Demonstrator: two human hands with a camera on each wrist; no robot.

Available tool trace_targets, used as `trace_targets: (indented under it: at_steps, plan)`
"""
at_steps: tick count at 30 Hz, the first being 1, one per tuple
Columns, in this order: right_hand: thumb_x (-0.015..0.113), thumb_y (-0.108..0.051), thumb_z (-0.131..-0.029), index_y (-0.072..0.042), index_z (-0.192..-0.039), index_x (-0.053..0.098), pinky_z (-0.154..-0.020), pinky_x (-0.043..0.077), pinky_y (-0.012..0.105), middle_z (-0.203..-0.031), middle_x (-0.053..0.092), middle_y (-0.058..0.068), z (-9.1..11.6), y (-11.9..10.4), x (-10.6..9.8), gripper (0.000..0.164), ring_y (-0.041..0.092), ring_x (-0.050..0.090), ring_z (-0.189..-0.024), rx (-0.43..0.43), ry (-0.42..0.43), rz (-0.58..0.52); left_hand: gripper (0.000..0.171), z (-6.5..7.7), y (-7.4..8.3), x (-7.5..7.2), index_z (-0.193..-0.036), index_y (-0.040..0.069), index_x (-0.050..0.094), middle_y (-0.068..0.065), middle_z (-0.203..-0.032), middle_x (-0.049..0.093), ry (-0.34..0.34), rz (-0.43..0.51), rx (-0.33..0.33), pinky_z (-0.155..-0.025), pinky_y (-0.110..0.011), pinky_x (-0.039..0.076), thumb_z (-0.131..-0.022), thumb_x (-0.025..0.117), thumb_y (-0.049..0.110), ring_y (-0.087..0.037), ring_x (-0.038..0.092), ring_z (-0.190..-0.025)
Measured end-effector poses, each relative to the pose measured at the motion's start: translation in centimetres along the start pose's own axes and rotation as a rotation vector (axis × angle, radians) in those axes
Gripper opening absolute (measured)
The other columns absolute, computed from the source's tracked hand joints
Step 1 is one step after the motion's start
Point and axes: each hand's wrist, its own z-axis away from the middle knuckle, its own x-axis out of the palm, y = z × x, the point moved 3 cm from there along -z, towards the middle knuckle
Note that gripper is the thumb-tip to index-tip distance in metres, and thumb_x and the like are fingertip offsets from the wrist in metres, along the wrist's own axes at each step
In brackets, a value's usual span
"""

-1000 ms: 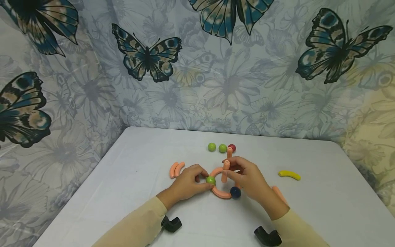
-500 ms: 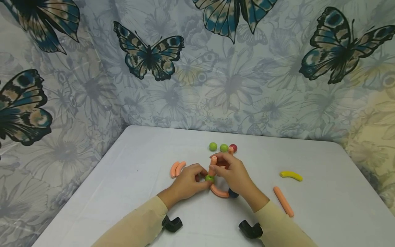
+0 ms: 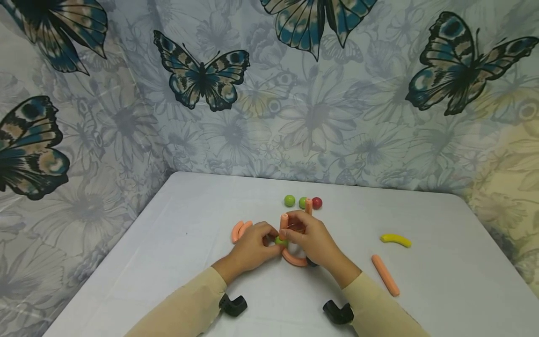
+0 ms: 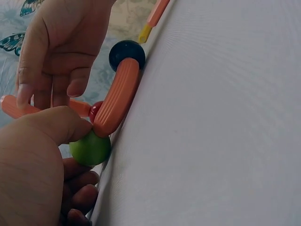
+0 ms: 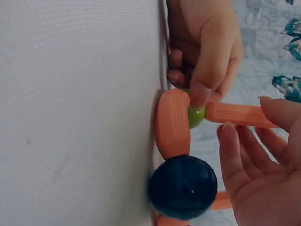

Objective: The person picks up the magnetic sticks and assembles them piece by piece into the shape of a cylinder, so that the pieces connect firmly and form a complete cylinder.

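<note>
My left hand pinches a green ball between thumb and fingers. In my right hand is a straight orange rod, held upright by thumb and fingertips. The rod's lower end meets the green ball, as the right wrist view shows from the side. A curved orange piece runs from the green ball to a dark blue ball, low at the table. The right hand covers much of this ring in the head view. A second orange rod stands upright behind that hand.
Two curved orange pieces lie left of the hands. At the back are green balls and a red ball. A yellow curved piece and a loose orange rod lie to the right on the white table.
My right hand has moved left, bringing the orange rod from over the ring onto the green ball. The ring with its second upright rod has shifted slightly left.
</note>
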Motion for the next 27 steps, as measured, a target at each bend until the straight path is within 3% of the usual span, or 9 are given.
trace_targets:
  at_steps: [6,15,22,27]
  plan:
    - [0.078,-0.016,-0.104,-0.007,-0.138,0.068,-0.093,0.058,0.044,-0.121,0.073,0.007,1.1,-0.9,-1.2,0.037,0.022,0.071,-0.107,-0.005,0.021,0.053,0.019,0.0,-0.1,-0.1,-0.108,0.013,0.077,0.010,-0.096,0.064,0.028,-0.023,-0.019,-0.073,-0.031,0.052,-0.095,0.085,0.025,-0.011,0.059,-0.083]
    - [0.073,-0.020,-0.108,-0.008,-0.138,0.067,-0.092,0.058,0.036,-0.118,0.071,0.004,3.5,-1.7,-5.2,0.033,0.021,0.067,-0.112,-0.080,0.105,0.081,0.023,0.0,-0.1,-0.2,-0.112,0.009,0.076,0.008,-0.098,0.063,0.038,-0.046,-0.066,-0.075,-0.031,0.053,-0.097,0.083,0.024,-0.012,0.060,-0.085]
    - [0.068,-0.030,-0.112,-0.009,-0.144,0.063,-0.091,0.053,0.025,-0.124,0.070,0.004,5.7,-0.8,-9.2,0.038,0.020,0.066,-0.112,0.020,0.172,0.154,0.022,0.0,-0.1,-0.2,-0.111,0.010,0.076,0.008,-0.099,0.063,0.043,-0.059,-0.074,-0.075,-0.031,0.053,-0.097,0.083,0.025,-0.012,0.060,-0.085]
    - [0.065,-0.026,-0.113,-0.007,-0.144,0.062,-0.089,0.052,0.020,-0.125,0.070,0.008,7.5,0.7,-11.6,0.037,0.017,0.069,-0.108,0.013,0.200,0.158,0.022,0.0,-0.1,-0.2,-0.111,0.010,0.076,0.008,-0.099,0.064,0.050,-0.056,-0.074,-0.074,-0.031,0.053,-0.097,0.083,0.025,-0.012,0.060,-0.085]
